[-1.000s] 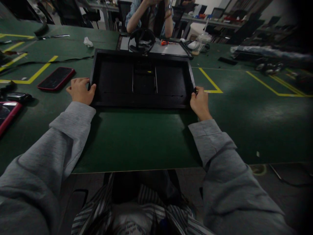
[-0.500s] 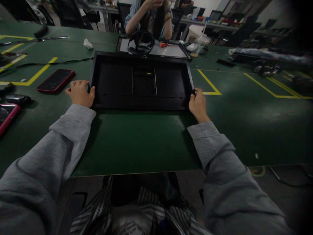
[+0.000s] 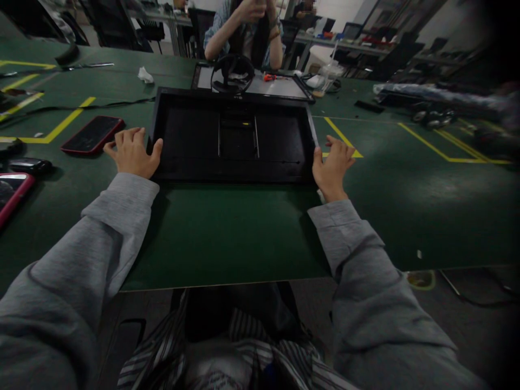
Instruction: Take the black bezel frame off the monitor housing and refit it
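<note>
A shallow black rectangular tray [image 3: 187, 130] lies on the green table in front of me. Two thin metal strips run across its middle, with a dark recess between them. At its left end, my left hand [image 3: 132, 154] is open, fingers spread outward and thumb by the tray's wall. My right hand [image 3: 331, 168] is open beside the right end, its fingers lifted and apart, its thumb against or very near the corner. Neither hand is wrapped round the tray.
Left of the tray lies a phone in a red case [image 3: 93, 134], with a crumpled tissue [image 3: 145, 75] farther back. Behind the tray are a black ring-shaped stand [image 3: 231, 73], an orange-handled tool [image 3: 269, 77] and a seated person [image 3: 244, 32]. Plastic-wrapped parts [image 3: 426, 95] lie at right.
My right hand has let go of the tray's right end, its fingers spreading outward. My left hand's fingers have lifted and spread slightly. The tray has hardly moved.
</note>
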The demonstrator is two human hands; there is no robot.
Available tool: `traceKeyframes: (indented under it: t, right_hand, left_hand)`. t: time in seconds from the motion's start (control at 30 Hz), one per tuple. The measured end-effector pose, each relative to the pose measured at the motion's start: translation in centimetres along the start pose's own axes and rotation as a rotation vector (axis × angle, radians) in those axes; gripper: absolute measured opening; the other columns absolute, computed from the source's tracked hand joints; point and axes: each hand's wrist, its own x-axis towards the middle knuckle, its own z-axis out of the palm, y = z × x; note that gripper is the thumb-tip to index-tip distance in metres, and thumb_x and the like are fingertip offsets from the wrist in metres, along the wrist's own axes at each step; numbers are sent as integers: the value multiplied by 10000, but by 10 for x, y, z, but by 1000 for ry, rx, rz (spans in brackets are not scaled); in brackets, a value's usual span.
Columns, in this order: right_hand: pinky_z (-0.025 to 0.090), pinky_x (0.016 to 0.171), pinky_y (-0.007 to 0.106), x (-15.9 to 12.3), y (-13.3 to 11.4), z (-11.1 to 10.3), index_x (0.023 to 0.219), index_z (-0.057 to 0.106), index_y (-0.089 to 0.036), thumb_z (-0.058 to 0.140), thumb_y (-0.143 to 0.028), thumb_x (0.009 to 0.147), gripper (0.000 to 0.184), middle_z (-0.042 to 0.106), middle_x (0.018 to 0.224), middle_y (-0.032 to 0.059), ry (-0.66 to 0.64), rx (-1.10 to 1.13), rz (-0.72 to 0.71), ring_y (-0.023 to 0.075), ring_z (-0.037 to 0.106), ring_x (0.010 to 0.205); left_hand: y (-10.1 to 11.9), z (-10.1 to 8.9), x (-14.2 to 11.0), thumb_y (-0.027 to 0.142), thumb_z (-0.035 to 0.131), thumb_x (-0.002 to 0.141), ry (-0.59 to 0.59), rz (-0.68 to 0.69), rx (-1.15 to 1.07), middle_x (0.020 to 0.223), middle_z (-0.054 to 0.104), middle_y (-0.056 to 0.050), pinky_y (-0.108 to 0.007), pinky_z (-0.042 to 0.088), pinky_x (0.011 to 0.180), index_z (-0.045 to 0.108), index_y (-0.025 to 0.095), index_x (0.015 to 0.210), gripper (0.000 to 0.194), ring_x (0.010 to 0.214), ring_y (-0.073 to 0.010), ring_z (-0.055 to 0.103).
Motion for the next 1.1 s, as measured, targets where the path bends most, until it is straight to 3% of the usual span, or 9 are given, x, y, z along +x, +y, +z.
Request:
traceKeyframes:
  t: [0.07, 0.13, 0.27, 0.37, 0.47, 0.63, 0.87, 0.97, 1.1]
  right_hand:
    - [359, 1120, 689, -6, -16, -7, 1526, 467, -218, 292, -496, 1064, 567, 525, 1507, 188, 15, 45, -51, 390, 393, 1445]
    - [352, 1159, 662, -14, -36, -7, 1536, 482, -250, 284, -533, 1068, 582, 521, 1547, 149, -65, 143, -171, 361, 401, 1459]
    - [324, 1225, 624, -37, -72, 4, 1555, 486, -388, 267, -643, 1057, 602, 494, 1624, 21, -423, 374, -494, 304, 368, 1528]
    - [228, 1295, 584, -50, -86, 10, 1595, 424, -428, 192, -688, 1048, 648, 403, 1684, -48, -588, 439, -607, 257, 256, 1602]
    - [141, 1335, 546, -56, -88, 9, 1637, 338, -426, 186, -695, 1044, 668, 340, 1711, -76, -645, 410, -641, 236, 194, 1624]
    - [129, 1338, 558, -57, -88, 6, 1677, 252, -368, 240, -670, 1050, 696, 262, 1736, -45, -640, 346, -706, 257, 158, 1631]
    - [208, 1317, 566, -58, -88, 10, 1636, 364, -380, 215, -682, 1048, 678, 369, 1696, -33, -624, 407, -661, 253, 262, 1604]
    - [273, 1285, 600, -48, -83, 6, 1590, 462, -357, 272, -658, 1054, 644, 460, 1650, 5, -539, 427, -596, 281, 327, 1578]
    - [303, 1224, 706, -18, -47, 0, 1572, 485, -320, 516, -549, 1012, 606, 467, 1641, 82, -273, 241, -319, 375, 302, 1574]
  left_hand:
    - [20, -2, -10, 759, 348, 923, 27, 84, -34, 1513, 608, -40, -652, 90, 1171, 639, 269, 1381, 731, 1593, -346, 214]
    - [45, 3, -25, 635, 358, 985, -16, 244, -74, 1548, 577, -47, -629, 105, 1225, 592, 288, 1455, 629, 1573, -319, 304]
    - [83, 28, -58, 428, 356, 1048, -338, 707, -154, 1536, 586, -61, -590, 190, 1271, 531, 306, 1533, 530, 1530, -274, 411]
    - [89, 44, -71, 365, 314, 1068, -502, 843, -191, 1599, 507, -66, -530, 307, 1261, 497, 279, 1566, 537, 1528, -233, 415]
    - [86, 49, -72, 353, 318, 1073, -554, 831, -200, 1642, 436, -67, -502, 343, 1263, 474, 249, 1580, 540, 1544, -214, 384]
    - [86, 46, -66, 368, 339, 1076, -569, 812, -212, 1617, 468, -80, -508, 343, 1271, 518, 218, 1549, 527, 1519, -220, 426]
    - [92, 46, -69, 355, 373, 1056, -509, 806, -224, 1542, 566, -73, -569, 344, 1253, 605, 267, 1475, 487, 1441, -246, 534]
    - [85, 39, -63, 343, 423, 1035, -390, 739, -170, 1442, 664, -16, -694, 175, 1260, 656, 380, 1398, 433, 1389, -285, 582]
    - [52, 17, -39, 371, 504, 996, -112, 418, -47, 1487, 631, 2, -745, 49, 1214, 648, 384, 1384, 414, 1512, -338, 417]
